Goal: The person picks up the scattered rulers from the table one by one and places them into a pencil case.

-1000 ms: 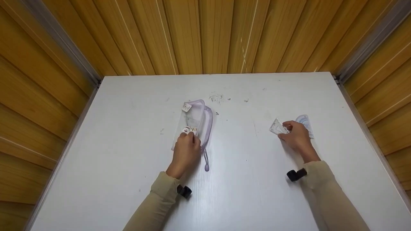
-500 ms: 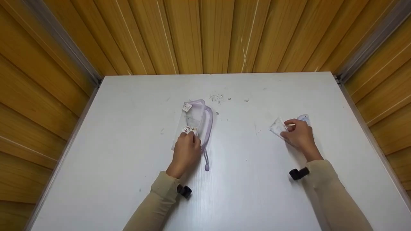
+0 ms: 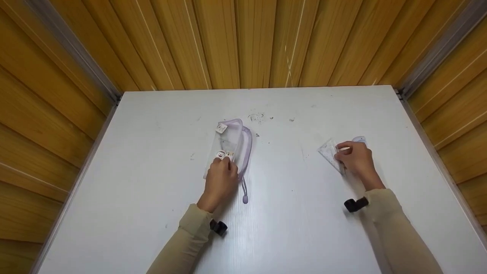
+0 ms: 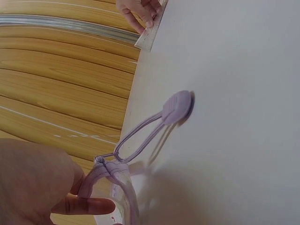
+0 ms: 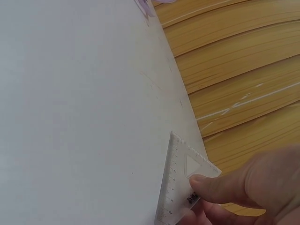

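A clear pouch [image 3: 229, 135] with lilac edging lies left of centre in the head view, white patches printed on its front. My left hand [image 3: 220, 180] grips its near part; in the left wrist view its fingers curl round the lilac edging [image 4: 123, 180]. A looped lilac zip pull [image 4: 177, 108] trails from the pouch onto the table. On the right, my right hand [image 3: 357, 161] pinches a clear set square [image 5: 177, 190] between thumb and fingers, its markings and triangular cutout facing the right wrist camera. Partly hidden behind that hand is a bluish protractor [image 3: 360, 139].
Both hands work over a white table [image 3: 281, 228] with dark scuff marks near its far side. Wood-patterned panels [image 3: 255, 42] stand behind it and along both sides. A black wrist camera [image 3: 355, 204] sits on each sleeve.
My right hand has shifted slightly right with the set square, which has turned and shows more of its face. More of the protractor is now covered. The left hand stays put on the pouch.
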The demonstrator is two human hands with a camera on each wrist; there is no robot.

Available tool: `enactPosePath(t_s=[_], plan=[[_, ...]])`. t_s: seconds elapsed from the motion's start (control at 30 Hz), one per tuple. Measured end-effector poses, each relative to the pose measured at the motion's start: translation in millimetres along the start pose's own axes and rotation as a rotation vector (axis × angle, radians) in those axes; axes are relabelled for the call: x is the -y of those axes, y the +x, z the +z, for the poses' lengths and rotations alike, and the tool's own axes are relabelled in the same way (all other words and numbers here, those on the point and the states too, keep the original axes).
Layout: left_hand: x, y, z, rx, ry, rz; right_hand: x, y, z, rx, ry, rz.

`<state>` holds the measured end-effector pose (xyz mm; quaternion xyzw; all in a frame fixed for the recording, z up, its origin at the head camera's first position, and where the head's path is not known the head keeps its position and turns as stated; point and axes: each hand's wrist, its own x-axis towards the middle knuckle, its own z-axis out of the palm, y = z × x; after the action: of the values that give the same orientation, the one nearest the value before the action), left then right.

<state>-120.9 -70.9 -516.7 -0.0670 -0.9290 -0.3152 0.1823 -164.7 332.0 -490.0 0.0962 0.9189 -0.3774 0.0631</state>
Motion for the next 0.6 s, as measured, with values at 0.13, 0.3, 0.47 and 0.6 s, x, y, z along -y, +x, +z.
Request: enactPosePath(t_s=[0.13, 0.3, 0.47, 0.6], plan=[[-0.2, 0.0, -0.6, 0.001, 0.001, -0.002, -0.9, 0.6, 0.0, -0.013, 0.022, -0.004], [-0.8, 0.3, -1.4, 0.010, -0.001, -0.007, -2.7, 1.3, 0.3, -0.037, 0.055, 0.000], [-0.7, 0.2, -2.3, 0.026, -0.002, -0.021, -0.9, 1.7, -2.2, -0.035, 0.119, 0.025], [-0.3, 0.1, -2.8, 0.035, -0.005, -0.017, 1.5, 1.8, -5.6, -0.027, 0.178, 0.037]])
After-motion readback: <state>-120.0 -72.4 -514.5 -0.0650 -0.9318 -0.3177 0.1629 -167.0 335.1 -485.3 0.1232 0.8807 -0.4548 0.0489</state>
